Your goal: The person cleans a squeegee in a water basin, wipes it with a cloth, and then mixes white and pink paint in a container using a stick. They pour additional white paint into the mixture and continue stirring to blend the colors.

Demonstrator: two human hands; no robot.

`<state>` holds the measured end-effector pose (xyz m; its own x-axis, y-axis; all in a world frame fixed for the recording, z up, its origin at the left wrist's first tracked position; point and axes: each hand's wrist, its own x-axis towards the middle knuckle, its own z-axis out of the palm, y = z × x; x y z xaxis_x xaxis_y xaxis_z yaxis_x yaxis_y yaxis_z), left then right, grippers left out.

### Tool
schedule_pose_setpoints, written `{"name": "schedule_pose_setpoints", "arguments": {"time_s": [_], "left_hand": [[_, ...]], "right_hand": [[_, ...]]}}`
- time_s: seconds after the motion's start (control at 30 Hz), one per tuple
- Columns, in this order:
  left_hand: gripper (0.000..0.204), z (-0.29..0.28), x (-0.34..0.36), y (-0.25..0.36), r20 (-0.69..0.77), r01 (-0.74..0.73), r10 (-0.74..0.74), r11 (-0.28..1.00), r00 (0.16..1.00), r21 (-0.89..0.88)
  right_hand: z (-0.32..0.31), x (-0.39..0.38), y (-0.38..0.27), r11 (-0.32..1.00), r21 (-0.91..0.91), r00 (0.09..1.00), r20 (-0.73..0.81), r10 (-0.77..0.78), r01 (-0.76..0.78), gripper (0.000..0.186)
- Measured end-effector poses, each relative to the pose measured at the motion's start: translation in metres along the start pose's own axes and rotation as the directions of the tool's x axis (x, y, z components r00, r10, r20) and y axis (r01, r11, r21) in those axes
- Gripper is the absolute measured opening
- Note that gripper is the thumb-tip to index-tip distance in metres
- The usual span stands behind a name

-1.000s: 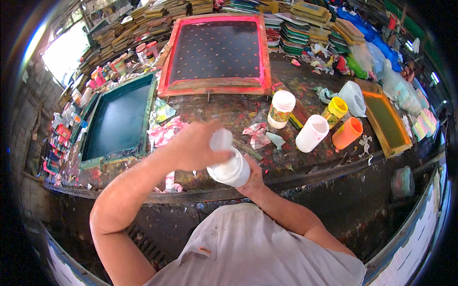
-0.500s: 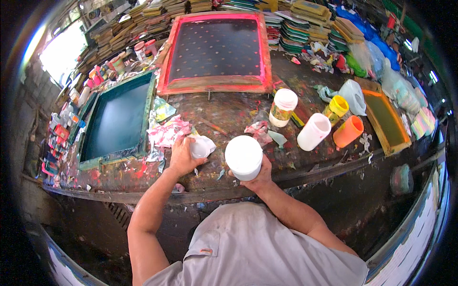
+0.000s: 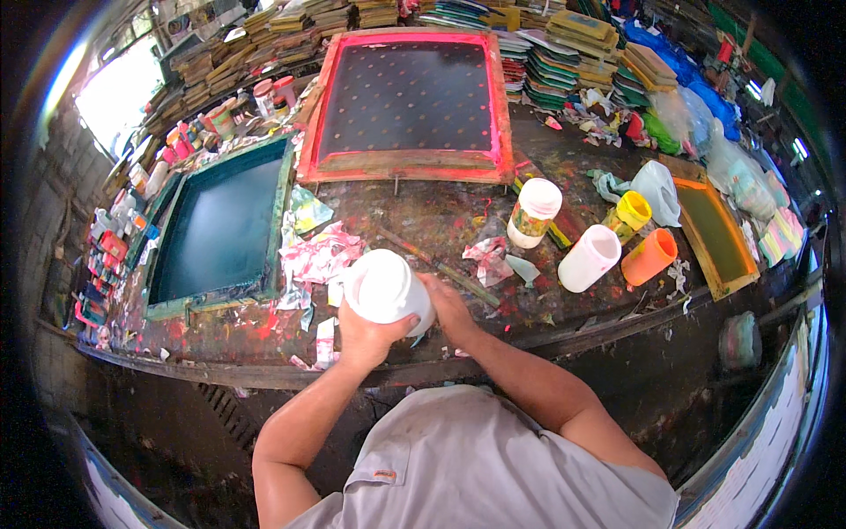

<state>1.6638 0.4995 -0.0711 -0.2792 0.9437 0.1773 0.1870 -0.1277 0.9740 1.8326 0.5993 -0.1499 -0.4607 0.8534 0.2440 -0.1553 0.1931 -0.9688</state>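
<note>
We hold a round, white plastic tub (image 3: 385, 286) near the front edge of the dark, paint-spotted tabletop (image 3: 414, 207), left of its middle. Our left hand (image 3: 368, 339) wraps round the tub's left and near sides, with the thumb pressed on its front. Our right hand (image 3: 448, 310) lies against the right side; its fingertips are hidden, so we cannot tell if they pinch.

Just left of the tub we see a crumpled pink and white paper (image 3: 322, 253). To the right, toward the tabletop's front right corner, stand a white-topped jar (image 3: 534, 213), an empty-looking white plastic cup (image 3: 589, 259), a yellow plastic cup (image 3: 628, 216) and an orange plastic cup (image 3: 649, 257). The jar has a green and yellow label, with print too small for us to read. Our grey shirt (image 3: 511, 458) has a little orange tag we cannot read.

A pink-edged, dotted screen in a wooden frame (image 3: 405, 101) sits toward the back edge, and a dark green framed screen (image 3: 220, 225) lies by the left edge.
</note>
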Motion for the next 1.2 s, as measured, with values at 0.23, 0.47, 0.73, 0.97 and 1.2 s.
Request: {"name": "schedule_pose_setpoints", "arguments": {"time_s": [0.23, 0.47, 0.73, 0.97, 1.2], "left_hand": [[0.103, -0.034, -0.016, -0.005, -0.003, -0.206, 0.219, 0.925, 0.976, 0.32], [0.085, -0.03, -0.01, -0.008, 0.159, -0.255, 0.207, 0.877, 0.965, 0.407], [0.095, 0.011, 0.016, -0.04, 0.307, -0.288, 0.2, 0.917, 0.931, 0.276], [0.118, 0.026, 0.023, -0.098, 0.419, -0.367, 0.253, 0.904, 0.872, 0.218], [0.102, 0.032, 0.034, -0.074, 0.391, -0.221, 0.124, 0.951, 0.912, 0.215]], "right_hand": [[-0.076, 0.005, 0.021, 0.176, -0.972, 0.987, 0.154, -0.04, 0.159, 0.032], [-0.09, -0.009, 0.025, 0.273, -0.962, 1.0, 0.002, 0.004, 0.001, 0.032], [-0.132, -0.06, -0.054, 0.732, -0.665, 0.942, -0.319, -0.101, -0.147, 0.024], [-0.18, -0.147, -0.136, 0.947, -0.259, 0.79, -0.613, -0.009, -0.19, 0.02], [-0.228, -0.2, -0.187, 0.888, -0.412, 0.7, -0.695, -0.162, -0.203, 0.017]]}}
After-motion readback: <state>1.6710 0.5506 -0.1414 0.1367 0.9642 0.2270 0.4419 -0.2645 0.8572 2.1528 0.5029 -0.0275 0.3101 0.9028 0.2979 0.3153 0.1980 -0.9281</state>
